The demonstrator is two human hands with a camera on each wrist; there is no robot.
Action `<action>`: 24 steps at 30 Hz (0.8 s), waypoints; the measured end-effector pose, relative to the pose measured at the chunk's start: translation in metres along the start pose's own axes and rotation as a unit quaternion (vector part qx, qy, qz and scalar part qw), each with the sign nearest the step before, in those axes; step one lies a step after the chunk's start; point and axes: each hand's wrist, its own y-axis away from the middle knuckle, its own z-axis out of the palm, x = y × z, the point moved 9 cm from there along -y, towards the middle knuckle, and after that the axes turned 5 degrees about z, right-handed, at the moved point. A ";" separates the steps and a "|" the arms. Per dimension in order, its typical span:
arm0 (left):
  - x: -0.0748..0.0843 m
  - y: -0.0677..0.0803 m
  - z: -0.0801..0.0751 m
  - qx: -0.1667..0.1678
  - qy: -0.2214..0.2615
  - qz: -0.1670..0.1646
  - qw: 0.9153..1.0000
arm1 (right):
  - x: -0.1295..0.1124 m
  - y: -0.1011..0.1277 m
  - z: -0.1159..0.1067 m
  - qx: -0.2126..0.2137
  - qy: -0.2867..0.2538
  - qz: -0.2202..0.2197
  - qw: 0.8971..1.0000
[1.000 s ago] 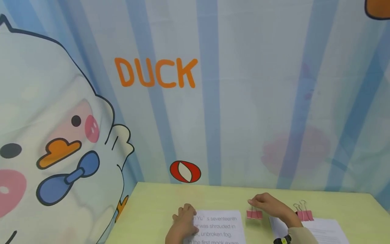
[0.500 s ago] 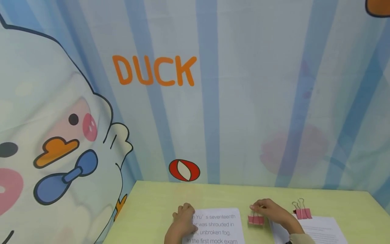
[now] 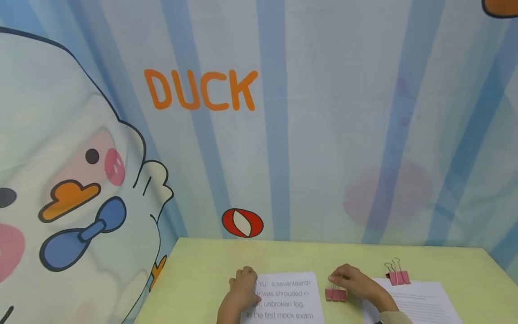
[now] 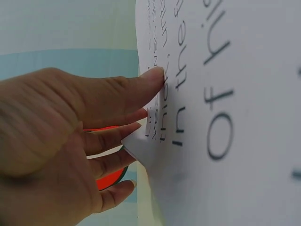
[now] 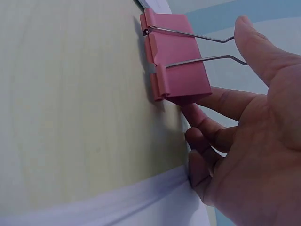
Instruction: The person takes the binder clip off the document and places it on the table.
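In the head view, my left hand [image 3: 242,290] is at the left edge of a stack of white printed paper [image 3: 289,297]. The left wrist view shows the thumb [image 4: 153,80] lying on the print while the fingers reach round the lifted corner, pinching the paper [image 4: 188,188]. My right hand [image 3: 356,281] holds a pink binder clip [image 3: 336,295] just right of that stack. Thumb and fingers pinch it by its wire handles, as the right wrist view shows, with the clip's [image 5: 181,56] mouth turned toward the tabletop.
A second set of printed sheets [image 3: 425,299] lies at the right, with another pink binder clip [image 3: 399,277] on its top edge, handles up. The right forearm crosses those sheets. Behind the pale yellow table [image 3: 202,256] hangs a striped curtain [image 3: 315,135] with a printed duck.
My right hand has lowered slightly with the binder clip, staying beside the paper stack. The left hand keeps its place on the paper. The head view has shifted slightly.
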 end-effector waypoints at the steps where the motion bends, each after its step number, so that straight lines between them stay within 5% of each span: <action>1: 0.000 0.000 -0.001 0.003 0.000 0.002 1.000 | 0.000 0.000 0.000 0.002 -0.002 -0.003 1.000; 12: -0.001 0.002 -0.002 -0.001 0.009 -0.016 1.000 | 0.007 0.006 -0.001 0.064 0.022 0.024 0.997; 24: -0.004 0.002 -0.004 -0.004 0.029 -0.053 0.998 | 0.005 0.006 0.001 0.059 0.029 0.010 0.998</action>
